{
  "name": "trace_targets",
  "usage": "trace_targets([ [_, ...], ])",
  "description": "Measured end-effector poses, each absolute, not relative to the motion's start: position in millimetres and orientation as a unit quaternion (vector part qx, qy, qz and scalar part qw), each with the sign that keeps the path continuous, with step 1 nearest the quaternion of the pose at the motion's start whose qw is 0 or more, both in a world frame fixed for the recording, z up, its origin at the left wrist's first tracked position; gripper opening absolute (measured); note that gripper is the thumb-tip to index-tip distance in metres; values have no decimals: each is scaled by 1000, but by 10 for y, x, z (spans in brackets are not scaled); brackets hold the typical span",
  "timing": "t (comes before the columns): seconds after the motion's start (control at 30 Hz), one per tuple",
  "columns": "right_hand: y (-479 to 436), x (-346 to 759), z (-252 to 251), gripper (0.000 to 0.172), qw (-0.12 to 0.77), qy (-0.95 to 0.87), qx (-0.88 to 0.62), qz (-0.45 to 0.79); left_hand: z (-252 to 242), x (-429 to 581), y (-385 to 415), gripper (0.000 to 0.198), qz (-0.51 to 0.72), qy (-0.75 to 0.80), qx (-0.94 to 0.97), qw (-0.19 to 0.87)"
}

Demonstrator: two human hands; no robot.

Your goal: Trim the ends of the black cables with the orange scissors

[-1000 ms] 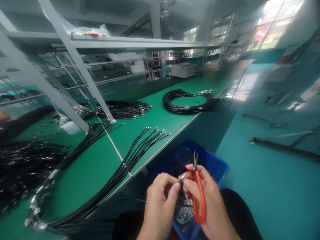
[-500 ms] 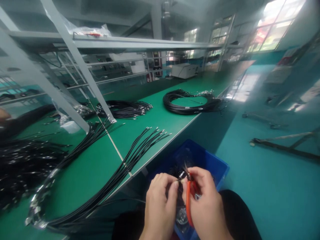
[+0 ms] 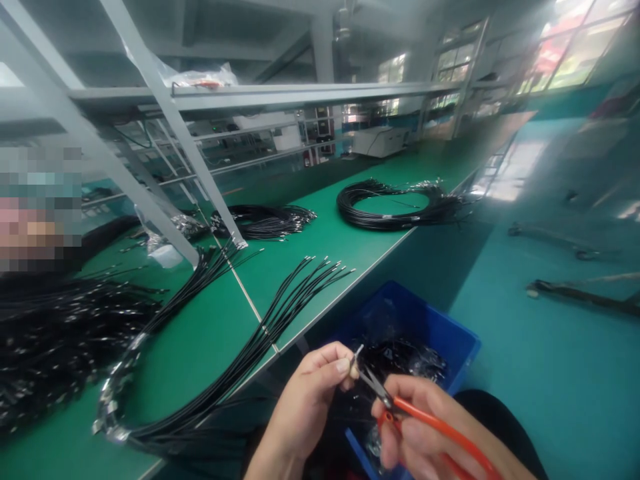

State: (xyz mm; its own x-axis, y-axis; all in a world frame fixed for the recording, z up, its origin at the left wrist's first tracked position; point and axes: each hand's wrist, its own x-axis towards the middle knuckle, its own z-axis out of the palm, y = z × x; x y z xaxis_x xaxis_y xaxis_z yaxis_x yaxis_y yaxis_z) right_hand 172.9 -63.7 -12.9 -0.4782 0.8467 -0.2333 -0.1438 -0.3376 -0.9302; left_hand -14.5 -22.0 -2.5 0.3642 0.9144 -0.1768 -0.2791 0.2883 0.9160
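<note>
My left hand (image 3: 313,387) is closed, thumb and fingers pinching a thin cable (image 3: 358,353) whose pale end sticks up past the fingertips. In my right hand (image 3: 417,407) is a pair of red-handled pliers (image 3: 440,427) with slim, pointed jaws. The jaws are parted and point up and left, their tips close beside the pinched cable end. Whether they touch it I cannot tell. Below both hands stands a blue bin (image 3: 457,333) holding black pieces and clear plastic.
A bundle of black cables (image 3: 240,373) curves over the green table (image 3: 200,340). Coiled cables (image 3: 375,220) lie farther back, and a dark cable heap (image 3: 65,347) is at left. Shelf posts (image 3: 175,127) rise from the table. A person (image 3: 37,227), blurred out, is at the left edge.
My right hand has turned and drawn down and right, so the pliers' jaws now show parted beside the cable end. My left hand still pinches the cable. The view has shifted slightly left.
</note>
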Motion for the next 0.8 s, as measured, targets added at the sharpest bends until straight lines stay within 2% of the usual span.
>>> trace_targets([
  [0.2, -614, 1647, -70, 40, 373, -423, -406, 719, -19, -137, -213, 14, 411, 385, 443, 697],
  [0.47, -544, 1606, -124, 24, 360, -349, -356, 788, -43, -140, -208, 14, 406, 375, 469, 689],
  [0.67, -475, 1618, -313, 32, 317, -414, -332, 786, -77, -161, -211, 16, 407, 383, 460, 690],
  [0.73, -462, 1598, -333, 30, 371, -405, -367, 750, -81, -159, -215, 18, 407, 374, 460, 695],
  [0.8, -441, 1562, -323, 29, 476, -388, -416, 670, -83, -147, -223, 19, 403, 366, 458, 703],
])
